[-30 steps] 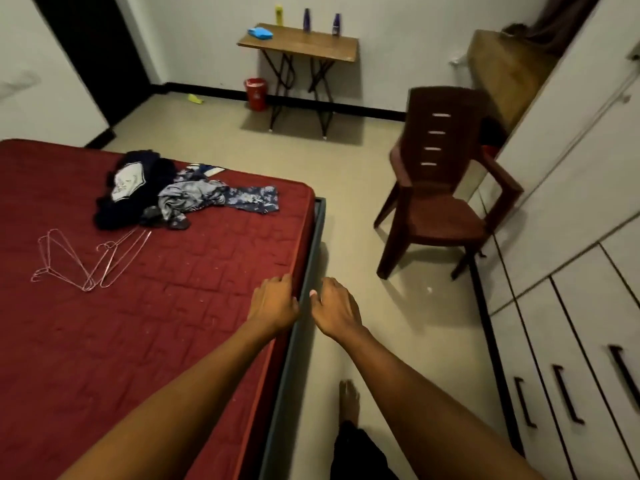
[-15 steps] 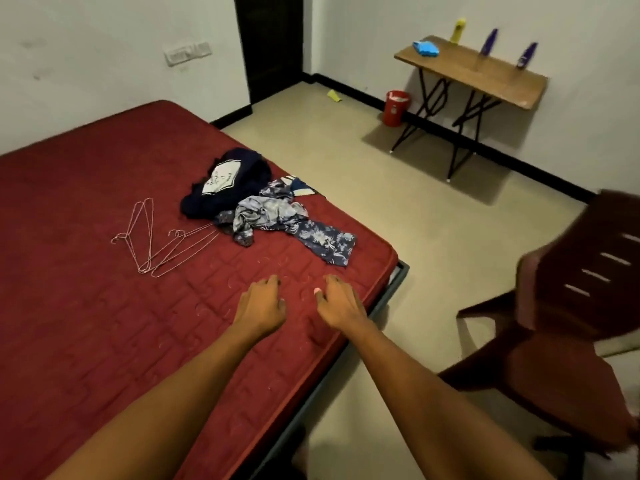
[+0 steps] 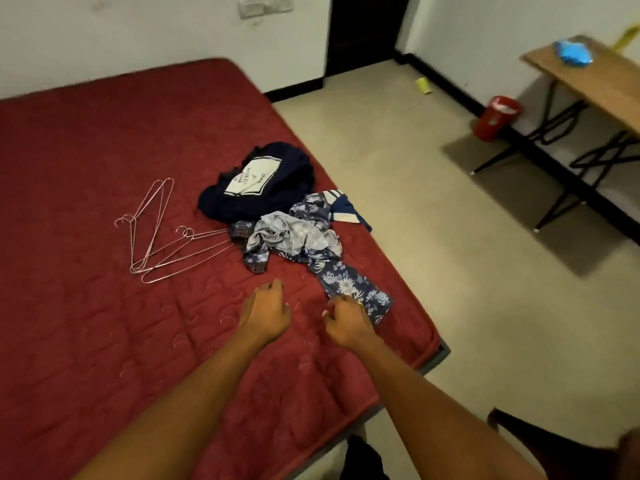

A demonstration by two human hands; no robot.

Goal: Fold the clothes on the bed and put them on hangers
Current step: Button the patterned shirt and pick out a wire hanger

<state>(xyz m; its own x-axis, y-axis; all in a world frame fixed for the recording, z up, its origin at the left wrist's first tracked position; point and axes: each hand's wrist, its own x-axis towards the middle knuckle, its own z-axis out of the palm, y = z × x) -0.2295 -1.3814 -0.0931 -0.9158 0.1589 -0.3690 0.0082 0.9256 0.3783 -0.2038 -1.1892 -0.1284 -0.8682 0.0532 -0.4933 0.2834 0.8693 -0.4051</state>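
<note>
head view: both bare arms reach over the red bed (image 3: 104, 323). left hand (image 3: 265, 315) is over the mattress, fingers loosely bent and apart, holding nothing. right hand (image 3: 346, 322) is at the near end of the blue floral garment (image 3: 353, 289), fingers curled and seemingly touching the cloth; cannot tell if they grip it. the garment runs back into a pile with a navy printed shirt (image 3: 256, 188) near the bed's right edge. wire hangers (image 3: 156, 237) lie flat just left of the pile. wooden surface (image 3: 588, 81) and red bin (image 3: 495, 117) stand well apart at right.
</note>
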